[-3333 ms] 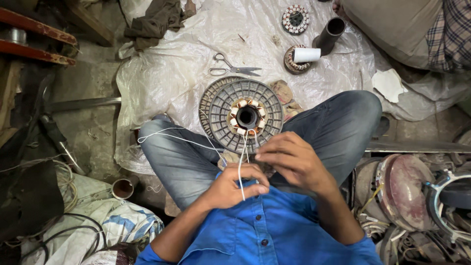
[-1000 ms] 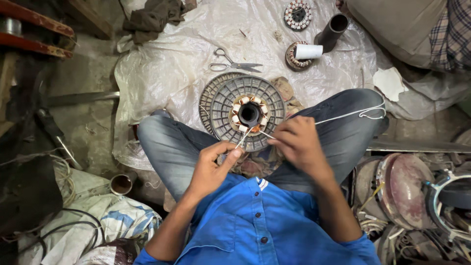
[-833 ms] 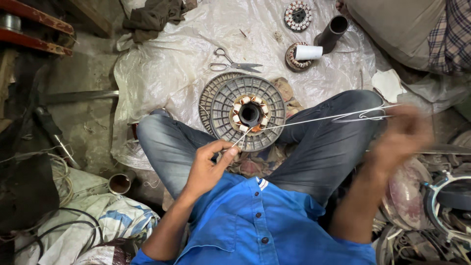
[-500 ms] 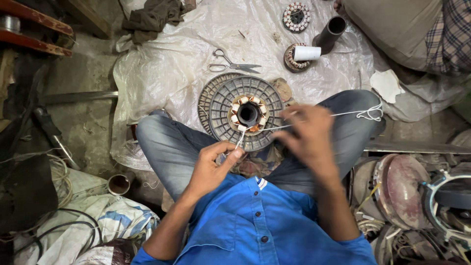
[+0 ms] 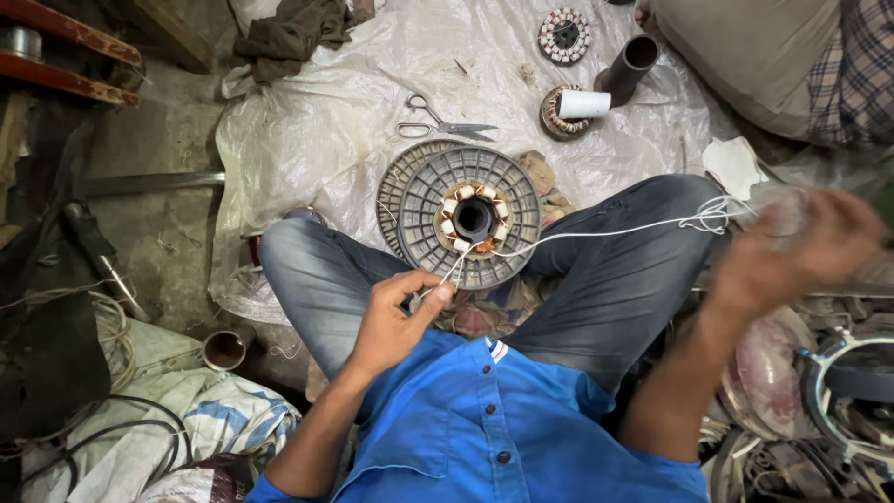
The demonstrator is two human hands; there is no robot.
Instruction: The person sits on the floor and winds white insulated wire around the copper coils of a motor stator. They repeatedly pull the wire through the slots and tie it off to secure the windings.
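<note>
- Plastic sheeting, pale and crumpled, covers the floor across the upper middle of the frame, apparently spread there to keep small parts off the dirt.
- Crossed legs in jeans form a cradle at the centre, which is why the round part sits steady between the knees.
- Grey ribbed motor disc rests there on its flat face, hub up, with a ring of copper windings round the dark centre hole, so the coils face the person working.
- Right hand, blurred at the right edge, is drawn well away from the disc; it seems to grip the far end of the white string, though the blur leaves me unable to tell how firmly it is clenched.
- Left hand, just below the disc, pinches the near strands of string between thumb and forefinger, close to the windings, holding that end fixed while the line runs taut to the right.
- Scissors lie on the sheeting just above the disc, within easy reach.
- White spool lies on a smaller wound stator at the upper right, beside a dark tube.
</note>
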